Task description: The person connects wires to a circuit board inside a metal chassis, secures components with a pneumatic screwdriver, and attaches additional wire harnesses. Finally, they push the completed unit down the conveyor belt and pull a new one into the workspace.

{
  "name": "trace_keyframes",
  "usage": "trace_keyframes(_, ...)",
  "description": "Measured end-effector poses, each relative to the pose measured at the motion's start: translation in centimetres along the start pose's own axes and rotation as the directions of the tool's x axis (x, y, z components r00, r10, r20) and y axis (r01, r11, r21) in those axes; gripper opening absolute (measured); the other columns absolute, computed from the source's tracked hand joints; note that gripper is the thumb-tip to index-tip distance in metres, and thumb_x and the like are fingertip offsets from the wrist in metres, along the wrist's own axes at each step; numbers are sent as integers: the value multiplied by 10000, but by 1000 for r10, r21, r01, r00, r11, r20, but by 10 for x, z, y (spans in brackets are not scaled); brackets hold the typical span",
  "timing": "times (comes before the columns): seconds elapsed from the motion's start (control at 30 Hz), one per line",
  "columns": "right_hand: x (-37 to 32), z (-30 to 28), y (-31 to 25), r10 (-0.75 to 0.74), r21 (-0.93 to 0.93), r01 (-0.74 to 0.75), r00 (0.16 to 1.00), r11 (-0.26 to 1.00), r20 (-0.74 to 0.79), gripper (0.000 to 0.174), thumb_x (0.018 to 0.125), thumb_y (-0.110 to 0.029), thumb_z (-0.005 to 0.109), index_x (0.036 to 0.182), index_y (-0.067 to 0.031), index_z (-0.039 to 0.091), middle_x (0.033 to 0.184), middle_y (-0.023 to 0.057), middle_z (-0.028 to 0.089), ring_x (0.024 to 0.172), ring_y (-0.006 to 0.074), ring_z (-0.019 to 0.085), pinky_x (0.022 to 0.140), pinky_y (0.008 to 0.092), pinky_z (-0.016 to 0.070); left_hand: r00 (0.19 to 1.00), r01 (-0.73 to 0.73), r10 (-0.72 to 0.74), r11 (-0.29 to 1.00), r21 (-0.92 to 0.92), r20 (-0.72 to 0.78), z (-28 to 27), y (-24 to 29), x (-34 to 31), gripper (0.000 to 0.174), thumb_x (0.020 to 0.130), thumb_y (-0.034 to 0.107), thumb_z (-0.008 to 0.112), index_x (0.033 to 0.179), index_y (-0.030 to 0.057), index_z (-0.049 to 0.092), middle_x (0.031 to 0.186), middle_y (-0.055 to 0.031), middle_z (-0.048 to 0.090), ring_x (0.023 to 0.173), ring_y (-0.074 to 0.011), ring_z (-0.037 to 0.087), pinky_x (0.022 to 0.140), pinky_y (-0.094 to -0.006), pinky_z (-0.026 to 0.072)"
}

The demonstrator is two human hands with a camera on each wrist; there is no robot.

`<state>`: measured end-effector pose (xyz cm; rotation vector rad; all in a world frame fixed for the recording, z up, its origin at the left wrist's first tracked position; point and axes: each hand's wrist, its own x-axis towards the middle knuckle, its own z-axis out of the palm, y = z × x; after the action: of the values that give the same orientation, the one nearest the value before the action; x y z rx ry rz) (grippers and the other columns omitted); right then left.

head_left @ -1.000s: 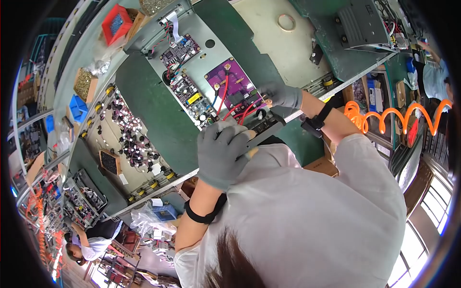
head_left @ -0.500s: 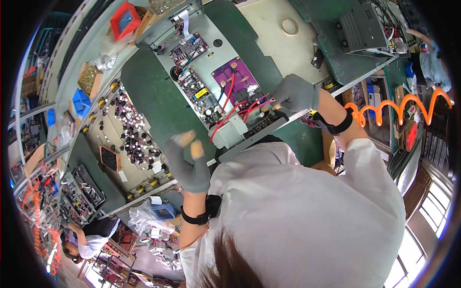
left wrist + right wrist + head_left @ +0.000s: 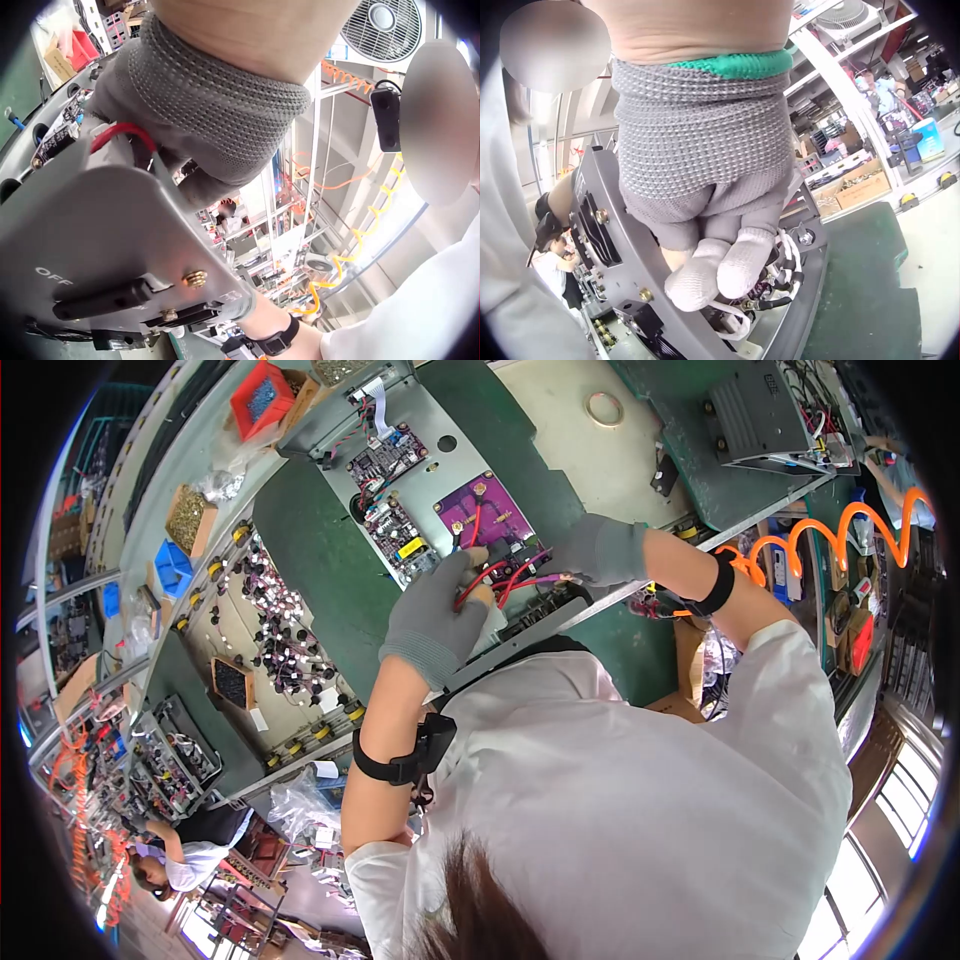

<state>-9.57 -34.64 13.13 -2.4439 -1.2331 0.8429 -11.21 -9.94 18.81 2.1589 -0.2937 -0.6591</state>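
Head view, curved red wires, purple board

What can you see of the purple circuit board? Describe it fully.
The roughly rectangular purple board lies flat over a grey metal plate, beside a narrower board with a yellow label. It carries gold-coloured terminals, one with a red wire, and dark parts at the end nearest the left hand and right hand; whether either touches it is unclear.
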Motion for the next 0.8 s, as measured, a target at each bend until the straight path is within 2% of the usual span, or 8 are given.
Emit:
trace_keyframes(0.03, -2, 5, 2, 1, 3, -1, 1000, 1000, -4, 229, 734, -98, 601, 961, -114, 634, 808, 112, 629, 712, 336, 606, 632, 430, 479, 999, -1, 2, 1000, -18, 34, 0, 1, 2, 366, 838, 149, 509, 1182, 28, 540, 917, -121, 630, 748, -159, 567, 705, -283, 452)
trace_keyframes(0.13, -12, 41, 16, -118, 63, 149, 930, 987, -347, 278, 751, -58, 596, 1024, -103, 614, 854, 111, 627, 726, 308, 607, 638, 407, 484, 995, -52, 51, 999, 4, 90, 5, -4, 5, 363, 841, 134, 476, 1186, 42, 540, 885, -129, 623, 738, -147, 556, 697, -264, 444)
trace_keyframes(0.2, -13, 57, 16, 121, 587, 246, 848, 771, -516, 282, 773, -10, 579, 1050, -60, 587, 879, 113, 613, 777, 278, 596, 668, 370, 478, 996, -68, 66, 997, 26, 62, 7, -1, 5, 361, 835, 128, 461, 1178, 59, 549, 861, -131, 621, 738, -174, 565, 702, -277, 449)
trace_keyframes(0.37, -21, 48, -9, 254, 674, 279, 775, 684, -579, 226, 794, 11, 556, 1018, -5, 576, 879, 122, 598, 823, 251, 575, 703, 340, 460, 990, -127, 113, 971, 203, 78, 5, 16, 11, 340, 808, 154, 453, 1113, 98, 591, 819, -137, 620, 777, -279, 591, 735, -343, 460)
trace_keyframes(0.53, -23, 41, -18, 277, 681, 251, 776, 688, -566, 183, 811, -15, 541, 988, -1, 587, 861, 119, 585, 810, 252, 565, 704, 344, 456, 973, 13, -151, 793, 609, 176, 9, 52, 21, 258, 810, 261, 488, 994, 140, 623, 915, -115, 604, 924, -297, 560, 824, -388, 437)
trace_keyframes(0.63, -25, 34, -23, 265, 659, 234, 781, 715, -565, 119, 861, -19, 533, 965, 26, 567, 881, 112, 622, 772, 206, 596, 692, 294, 464, 988, -90, -19, 738, 669, 154, 23, 38, 28, 275, 770, 279, 546, 959, 93, 620, 909, -133, 621, 846, -327, 589, 756, -411, 463)
trace_keyframes(0.77, -29, 21, -30, 397, 884, 301, 808, 358, -436, 142, 851, -63, 507, 955, -1, 581, 803, 46, 568, 681, 115, 511, 633, 258, 427, 993, -82, 32, 874, 479, 111, 25, 11, 32, 228, 783, 244, 595, 923, 64, 589, 852, -109, 615, 785, -270, 593, 720, -369, 465)
trace_keyframes(0.8, -30, 19, -31, 431, 900, 374, 791, 222, -435, 138, 857, -70, 502, 950, 2, 575, 802, 33, 564, 678, 90, 498, 625, 242, 422, 990, 3, -35, 973, 230, 137, 22, 5, 32, 214, 798, 218, 605, 938, 59, 572, 822, -93, 598, 749, -223, 571, 696, -338, 456)
